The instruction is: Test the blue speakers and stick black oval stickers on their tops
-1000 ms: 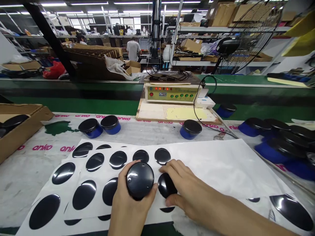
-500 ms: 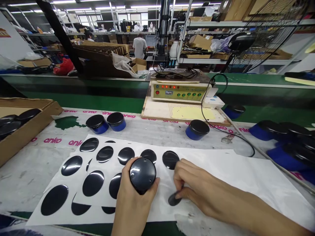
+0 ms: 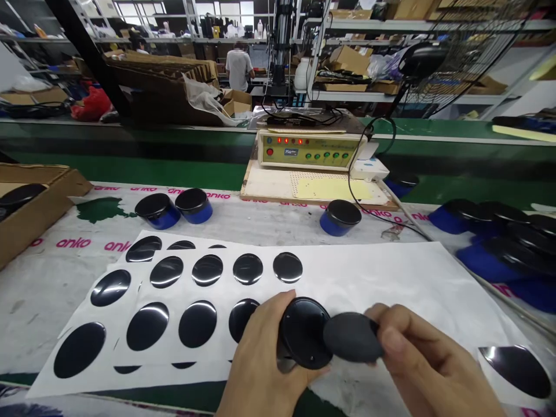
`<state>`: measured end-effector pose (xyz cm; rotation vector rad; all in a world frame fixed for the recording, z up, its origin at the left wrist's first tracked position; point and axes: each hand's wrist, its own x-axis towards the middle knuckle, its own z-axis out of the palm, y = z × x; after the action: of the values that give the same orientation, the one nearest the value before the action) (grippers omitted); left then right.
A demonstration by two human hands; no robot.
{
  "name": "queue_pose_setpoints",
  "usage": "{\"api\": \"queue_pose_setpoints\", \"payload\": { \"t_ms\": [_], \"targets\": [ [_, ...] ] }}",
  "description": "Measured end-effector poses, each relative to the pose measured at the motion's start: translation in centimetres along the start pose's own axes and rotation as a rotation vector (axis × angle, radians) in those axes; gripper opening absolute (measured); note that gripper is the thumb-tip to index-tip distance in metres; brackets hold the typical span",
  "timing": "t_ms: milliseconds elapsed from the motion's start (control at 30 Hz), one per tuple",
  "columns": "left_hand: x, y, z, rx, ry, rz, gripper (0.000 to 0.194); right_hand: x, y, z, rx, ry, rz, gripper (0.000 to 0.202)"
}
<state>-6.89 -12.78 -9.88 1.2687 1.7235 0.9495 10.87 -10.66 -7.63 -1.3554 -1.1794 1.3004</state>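
My left hand (image 3: 264, 362) is wrapped around a round black case (image 3: 305, 333), its recessed face with small holes turned toward my right side. Between thumb and fingers, my right hand (image 3: 417, 350) pinches a matt black round sticker (image 3: 353, 337) by its right edge. The sticker's left edge overlaps or meets the case's rim; I cannot tell whether they touch. Beneath both hands lies a white sticker sheet (image 3: 369, 272) with rows of glossy black discs (image 3: 197, 324). Its right part is bare except for one disc (image 3: 516, 370) at the lower right.
Two blue-sided black round cases (image 3: 194, 205) stand behind the sheet, and another (image 3: 340, 218) right of them. More are clustered at right (image 3: 504, 249). A cardboard box (image 3: 56, 194) is at left. Behind stand a control box (image 3: 308, 152), cables and a fan (image 3: 423, 61).
My right hand has peeled the sticker up from the sheet and brought it beside the case. My left hand has shifted right and tilted the case. The view has shifted slightly.
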Motion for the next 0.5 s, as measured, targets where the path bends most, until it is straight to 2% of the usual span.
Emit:
{"api": "queue_pose_setpoints", "payload": {
  "t_ms": [67,233,367,500],
  "targets": [
    [0.1,-0.3,-0.1,-0.006,-0.012,-0.005,0.063,0.3,0.3,1.1,0.063,-0.036,0.024,0.032],
    [0.1,-0.5,-0.2,-0.005,-0.033,0.049,0.06,0.3,1.0,3.3,0.119,-0.011,0.031,0.028],
    [0.1,-0.4,-0.1,0.004,-0.032,0.05,0.066,0.5,1.4,3.8,0.09,0.015,-0.012,0.026],
    [0.2,-0.5,0.0,0.012,-0.031,0.084,0.064,0.6,1.5,4.0,0.064,0.01,-0.02,0.026]
  ]
}}
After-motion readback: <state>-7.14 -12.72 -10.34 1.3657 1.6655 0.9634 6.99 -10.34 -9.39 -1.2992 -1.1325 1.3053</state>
